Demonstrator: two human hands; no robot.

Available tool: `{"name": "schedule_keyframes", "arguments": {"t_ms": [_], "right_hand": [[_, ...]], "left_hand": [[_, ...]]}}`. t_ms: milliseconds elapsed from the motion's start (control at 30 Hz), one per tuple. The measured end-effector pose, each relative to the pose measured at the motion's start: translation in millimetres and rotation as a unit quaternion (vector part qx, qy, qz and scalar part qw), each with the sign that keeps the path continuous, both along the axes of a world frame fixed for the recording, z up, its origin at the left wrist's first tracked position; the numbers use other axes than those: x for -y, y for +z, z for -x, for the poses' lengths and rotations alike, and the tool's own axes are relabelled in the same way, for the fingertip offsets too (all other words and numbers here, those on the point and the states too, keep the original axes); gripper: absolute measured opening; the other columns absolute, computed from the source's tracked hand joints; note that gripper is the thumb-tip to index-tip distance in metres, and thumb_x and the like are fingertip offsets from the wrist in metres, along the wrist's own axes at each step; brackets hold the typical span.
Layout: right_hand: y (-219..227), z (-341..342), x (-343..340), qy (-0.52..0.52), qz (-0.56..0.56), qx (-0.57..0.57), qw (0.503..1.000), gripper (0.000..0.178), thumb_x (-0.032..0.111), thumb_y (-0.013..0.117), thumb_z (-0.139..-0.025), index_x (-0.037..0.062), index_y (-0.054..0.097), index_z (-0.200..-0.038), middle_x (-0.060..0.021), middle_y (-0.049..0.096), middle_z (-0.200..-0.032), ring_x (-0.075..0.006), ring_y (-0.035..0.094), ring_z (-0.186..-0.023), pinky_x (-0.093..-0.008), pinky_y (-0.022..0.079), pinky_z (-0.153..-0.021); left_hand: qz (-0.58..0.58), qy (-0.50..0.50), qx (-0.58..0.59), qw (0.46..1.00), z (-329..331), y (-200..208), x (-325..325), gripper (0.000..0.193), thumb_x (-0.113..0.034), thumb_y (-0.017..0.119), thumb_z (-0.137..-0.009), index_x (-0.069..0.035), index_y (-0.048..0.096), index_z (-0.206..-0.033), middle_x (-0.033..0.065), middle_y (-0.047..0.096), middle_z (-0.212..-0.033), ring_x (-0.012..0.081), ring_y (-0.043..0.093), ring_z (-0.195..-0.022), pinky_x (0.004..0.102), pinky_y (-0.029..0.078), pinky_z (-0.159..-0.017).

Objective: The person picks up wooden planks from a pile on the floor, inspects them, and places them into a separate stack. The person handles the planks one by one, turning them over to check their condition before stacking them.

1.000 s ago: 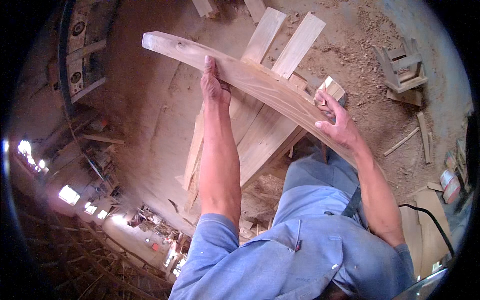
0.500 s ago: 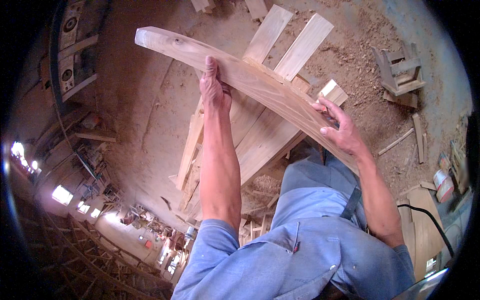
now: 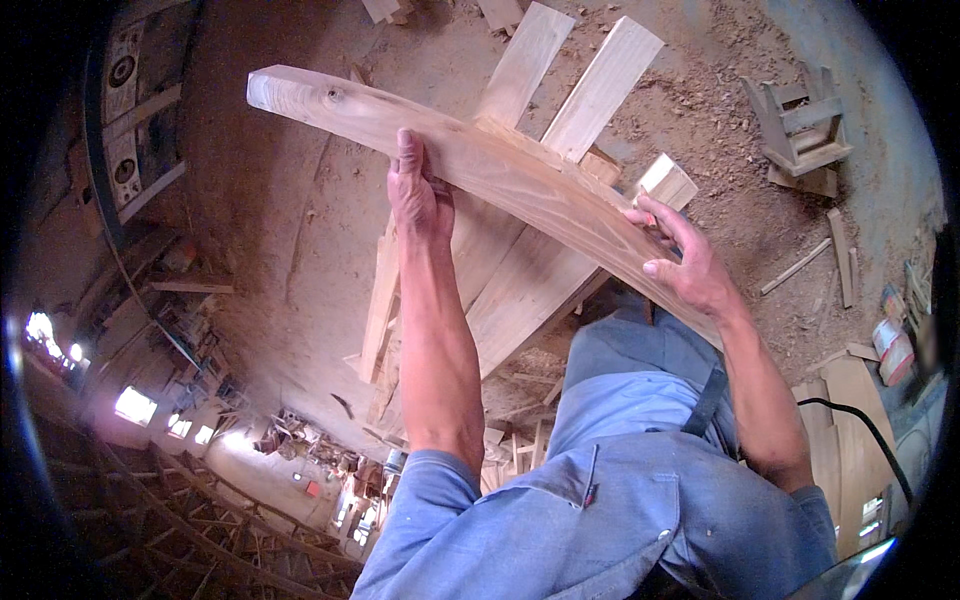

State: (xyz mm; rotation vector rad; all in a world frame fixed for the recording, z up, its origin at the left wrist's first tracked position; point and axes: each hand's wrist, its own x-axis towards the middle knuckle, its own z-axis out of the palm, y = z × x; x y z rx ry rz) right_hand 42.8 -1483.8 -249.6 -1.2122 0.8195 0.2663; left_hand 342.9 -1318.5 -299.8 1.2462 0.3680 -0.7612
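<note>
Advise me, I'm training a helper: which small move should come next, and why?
Perhaps slide the left hand slightly left along the long wooden board, since its left end juts well beyond that hand, while the right hand holds farther right.

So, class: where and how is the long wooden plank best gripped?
Probably at two spread-out spots along the plank, coming from the near edge, thumb over its broad face, fingers curled beneath. It is long and narrow, so one grip might let it tip; the left hand holds that edge this way.
</note>
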Motion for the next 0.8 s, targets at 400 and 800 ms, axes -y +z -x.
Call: {"name": "schedule_keyframes", "arguments": {"t_ms": [400,800], "right_hand": [[0.3,-0.4,2.9,0.003,-0.007,0.002,1.000,0.079,0.011,0.065,-0.070,0.0031,0.039,-0.144,-0.0102,0.058,-0.131,-0.0233,0.054,-0.122,-0.0396,0.039,-0.107],[-1.7,0.8,3.5,-0.004,-0.020,0.011,1.000,0.079,0.005,0.065,-0.069,0.0015,0.038,-0.144,-0.0111,0.058,-0.131,-0.0231,0.055,-0.121,-0.0377,0.040,-0.106]], "left_hand": [[-0.063,-0.037,0.015,0.997,-2.8,-1.7,-2.6,0.051,-0.039,0.065,-0.091,-0.003,0.054,-0.125,0.0069,0.063,-0.120,0.0211,0.061,-0.109,0.0366,0.051,-0.095],[-0.044,0.017,0.010,0.999,-0.7,-2.4,2.3,0.043,-0.032,0.069,-0.090,-0.002,0.056,-0.118,0.0043,0.067,-0.104,0.0176,0.065,-0.096,0.0356,0.056,-0.085]]}}
